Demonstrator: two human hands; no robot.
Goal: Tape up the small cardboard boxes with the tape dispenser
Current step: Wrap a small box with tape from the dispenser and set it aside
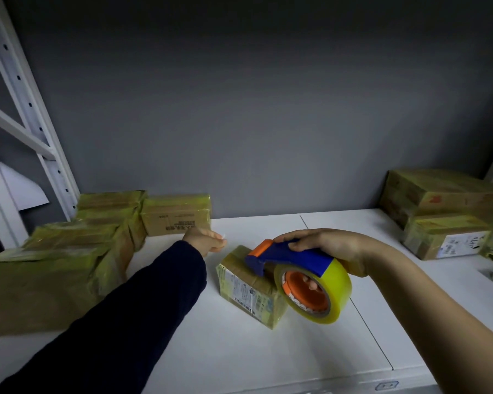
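A small cardboard box [246, 288] with a shipping label lies in the middle of the white table [182, 351]. My right hand [330, 245] grips the blue and orange tape dispenser [288, 258], whose yellow tape roll [322, 294] hangs beside the box's right end. The dispenser's front end rests on the box top. My left hand [207, 240], in a dark sleeve, is stretched out beyond the box's far left corner, fingers loosely curled, apparently holding nothing. It is not touching the small box.
Several taped cardboard boxes are stacked at the left [69, 251] and another pile stands at the back right [441, 211]. A white metal shelf post [32, 115] rises at the left. A grey wall closes the back.
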